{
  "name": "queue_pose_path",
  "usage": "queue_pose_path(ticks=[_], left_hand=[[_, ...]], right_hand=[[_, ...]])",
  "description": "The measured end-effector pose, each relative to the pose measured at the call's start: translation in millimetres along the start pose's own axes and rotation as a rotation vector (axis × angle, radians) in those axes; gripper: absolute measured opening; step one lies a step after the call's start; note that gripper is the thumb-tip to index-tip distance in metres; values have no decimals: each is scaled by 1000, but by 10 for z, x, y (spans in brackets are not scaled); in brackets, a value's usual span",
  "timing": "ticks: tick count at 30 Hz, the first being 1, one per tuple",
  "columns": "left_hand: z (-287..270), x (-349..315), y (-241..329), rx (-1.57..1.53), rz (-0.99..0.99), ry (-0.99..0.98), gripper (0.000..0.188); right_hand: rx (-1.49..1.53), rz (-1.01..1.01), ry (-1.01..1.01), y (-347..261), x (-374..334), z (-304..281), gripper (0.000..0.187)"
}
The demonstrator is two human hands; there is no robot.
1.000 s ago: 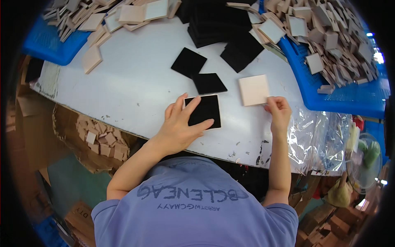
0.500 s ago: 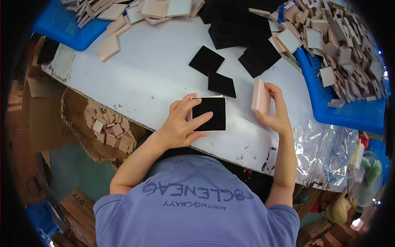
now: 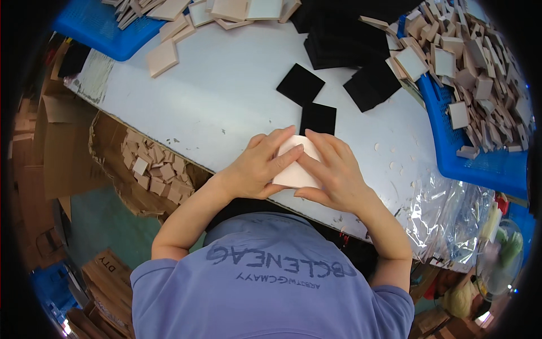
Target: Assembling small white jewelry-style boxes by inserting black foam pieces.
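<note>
At the near edge of the table both my hands are closed round a pale pink, square, shallow box piece [image 3: 297, 170]. My left hand [image 3: 261, 164] grips its left side, with a finger lying over the top. From the right, my right hand [image 3: 337, 172] wraps its edge and crosses the top with another finger. Whatever lies beneath this piece is hidden. Just beyond my fingers lies a black square pad [image 3: 319, 118], its lower edge covered by the hands. Another black pad [image 3: 300, 85] touches it on the far side.
Stacked black pads [image 3: 350, 42] stand at the back. A blue basket [image 3: 446, 152] heaped with pink pieces is on the right, another blue basket [image 3: 116, 42] at far left. Below the table's left edge sits a carton [image 3: 113, 164] of pieces. Clear plastic bags [image 3: 446, 214] lie at right.
My right hand has brought its pink piece leftward to my left hand, over the black-faced piece held there, which no longer shows. The nearer loose black pad has turned slightly.
</note>
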State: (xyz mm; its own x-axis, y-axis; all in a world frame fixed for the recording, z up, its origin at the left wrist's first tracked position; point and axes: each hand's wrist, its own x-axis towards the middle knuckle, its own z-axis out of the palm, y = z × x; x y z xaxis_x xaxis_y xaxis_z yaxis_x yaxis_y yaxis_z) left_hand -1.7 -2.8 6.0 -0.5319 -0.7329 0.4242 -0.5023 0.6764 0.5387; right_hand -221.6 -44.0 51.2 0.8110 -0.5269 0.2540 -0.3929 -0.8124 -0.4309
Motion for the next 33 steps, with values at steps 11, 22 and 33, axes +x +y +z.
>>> queue_pose_path(ticks=[11,22,33], left_hand=[[-52,-21,40,152,-43,-92,78],[-1376,-509,-2252,897,-671,106,76],[-1352,-158,-1697,374,-733,69,85]], right_hand=[[-82,65,-134,-9,-63,135,67],[-28,223,176,636,-111,77,41],[-228,111,203,692,-79,317,29]])
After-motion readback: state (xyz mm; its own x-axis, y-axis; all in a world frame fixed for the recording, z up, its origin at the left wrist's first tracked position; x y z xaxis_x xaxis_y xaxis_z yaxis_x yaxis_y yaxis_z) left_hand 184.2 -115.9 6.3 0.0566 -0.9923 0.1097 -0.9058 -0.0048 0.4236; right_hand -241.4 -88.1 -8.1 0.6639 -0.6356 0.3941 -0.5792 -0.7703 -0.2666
